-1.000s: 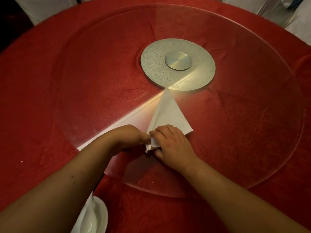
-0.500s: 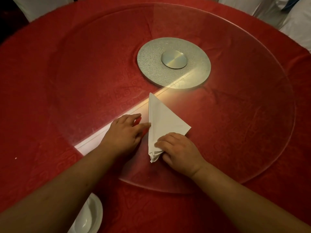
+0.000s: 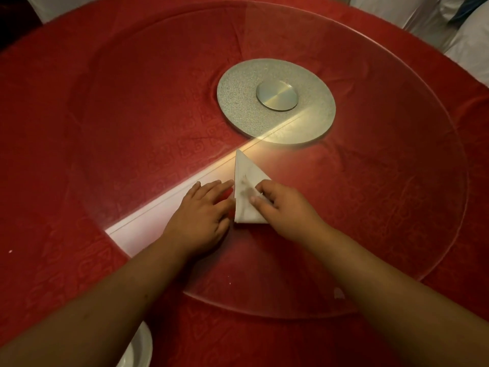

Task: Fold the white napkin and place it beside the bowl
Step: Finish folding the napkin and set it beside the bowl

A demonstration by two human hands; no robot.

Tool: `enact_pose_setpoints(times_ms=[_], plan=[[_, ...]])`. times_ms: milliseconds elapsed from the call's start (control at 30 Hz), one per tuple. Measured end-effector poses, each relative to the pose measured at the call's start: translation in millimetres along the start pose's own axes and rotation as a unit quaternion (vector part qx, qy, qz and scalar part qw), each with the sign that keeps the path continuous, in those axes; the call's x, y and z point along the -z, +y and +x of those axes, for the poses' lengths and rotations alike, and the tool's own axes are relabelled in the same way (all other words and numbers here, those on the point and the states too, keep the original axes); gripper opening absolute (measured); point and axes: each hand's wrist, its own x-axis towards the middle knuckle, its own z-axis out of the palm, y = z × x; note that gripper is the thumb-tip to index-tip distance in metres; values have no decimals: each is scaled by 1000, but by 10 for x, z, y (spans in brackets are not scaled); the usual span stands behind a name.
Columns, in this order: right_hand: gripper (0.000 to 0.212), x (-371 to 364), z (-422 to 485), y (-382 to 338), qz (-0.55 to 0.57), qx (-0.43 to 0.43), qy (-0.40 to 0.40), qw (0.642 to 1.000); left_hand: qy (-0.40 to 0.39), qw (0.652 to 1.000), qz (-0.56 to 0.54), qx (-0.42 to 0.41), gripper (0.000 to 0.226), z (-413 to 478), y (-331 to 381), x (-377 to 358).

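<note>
The left hand point(image 3: 202, 217) lies flat, fingers spread, on the round clear glass turntable point(image 3: 397, 207), its fingertips touching the left edge of the white cloth napkin folded into a narrow triangle point(image 3: 244, 176), while the right hand point(image 3: 284, 205) presses down on the napkin's right side with curled fingers, pinning rather than pinching it. The napkin points toward the grey speckled hub disc point(image 3: 238, 102) just beyond. A white ceramic bowl point(image 3: 140, 348) peeks out well nearer than the napkin, under the left forearm, its contents hidden; red tablecloth point(image 3: 53, 128) lies bare all around.
</note>
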Motion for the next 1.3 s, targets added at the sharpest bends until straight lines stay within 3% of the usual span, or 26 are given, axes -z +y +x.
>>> enact_pose_setpoints(times_ms=[133, 333, 533, 900, 1100, 1300], plan=[[24, 39, 434, 14, -29, -46, 23, 998, -12, 1000, 4, -2, 52, -17, 6, -22], [48, 46, 900, 30, -71, -86, 25, 994, -10, 1000, -15, 19, 54, -11, 14, -68], [23, -42, 1100, 66, -156, -43, -18, 987, 3, 999, -31, 14, 52, 2, 29, -104], [26, -123, 1182, -26, -138, 37, -11, 990, 6, 999, -22, 24, 47, 17, 56, -117], [26, -184, 1239, -120, -156, 39, -16, 987, 9, 999, -23, 21, 46, 34, 43, -120], [27, -337, 1227, -153, -210, 10, 52, 976, 9, 1000, -17, 22, 49, 26, 23, -133]])
